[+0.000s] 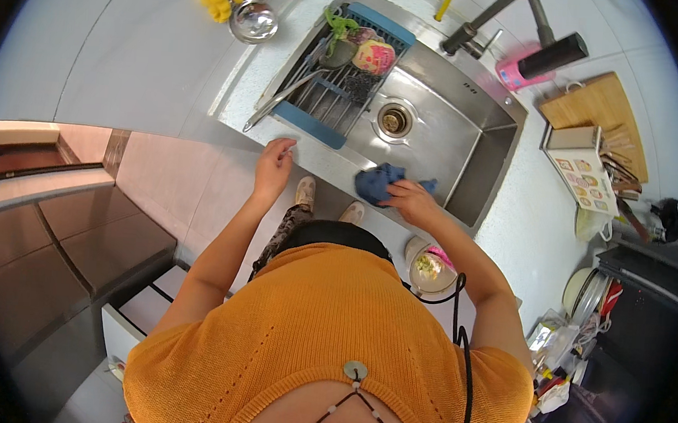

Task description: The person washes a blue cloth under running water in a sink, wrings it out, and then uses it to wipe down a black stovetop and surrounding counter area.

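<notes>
My right hand [416,203] is closed on a blue cloth [375,184], which lies bunched on the front rim of the steel sink [438,144]. Part of the cloth sticks out past my fingers on the right. To the left, my left hand [274,168] hovers by the counter's front edge, its fingers loosely bent and slightly apart, with nothing plainly in them. Just beyond it, the long handle of a metal ladle [284,98] reaches over the sink rim, its bowl resting on a blue-ended drying rack [314,123].
On the rack are a green mesh item [340,24], a pink-and-yellow sponge [374,57] and a dark scourer [360,86]. A black faucet [554,55] stands behind the sink. Right are a cutting board [597,112] and a utensil holder [582,169]. Below the counter sits a waste bin [431,271].
</notes>
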Available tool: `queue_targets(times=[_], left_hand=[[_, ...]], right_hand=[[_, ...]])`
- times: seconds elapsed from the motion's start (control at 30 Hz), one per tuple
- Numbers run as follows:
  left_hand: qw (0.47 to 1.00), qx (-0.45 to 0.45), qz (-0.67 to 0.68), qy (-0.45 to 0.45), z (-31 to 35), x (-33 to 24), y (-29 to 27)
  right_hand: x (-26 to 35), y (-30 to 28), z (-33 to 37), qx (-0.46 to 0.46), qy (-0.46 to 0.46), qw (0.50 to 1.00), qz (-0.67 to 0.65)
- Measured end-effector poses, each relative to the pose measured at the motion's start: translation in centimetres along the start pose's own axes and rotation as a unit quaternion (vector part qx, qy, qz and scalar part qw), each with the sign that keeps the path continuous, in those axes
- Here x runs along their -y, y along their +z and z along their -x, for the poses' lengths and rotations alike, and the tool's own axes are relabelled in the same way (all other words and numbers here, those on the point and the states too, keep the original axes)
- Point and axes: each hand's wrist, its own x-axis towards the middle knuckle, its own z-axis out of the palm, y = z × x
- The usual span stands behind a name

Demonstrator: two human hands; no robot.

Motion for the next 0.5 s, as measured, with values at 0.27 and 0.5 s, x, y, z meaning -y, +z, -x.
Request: queue_targets(times=[0.27,0.5], left_hand=[[0.993,0.062,0.008,0.099,-1.4,-2.9,5.1],[0.977,0.145,-0.005,0.153,-2.0,-7.9,8.8]], right_hand=[[-4.8,-6.6,12.3,-0.093,0.23,0.964,0.094],[-5.1,-15.2,13.3,-0.243,0.251,0.93,0.11]])
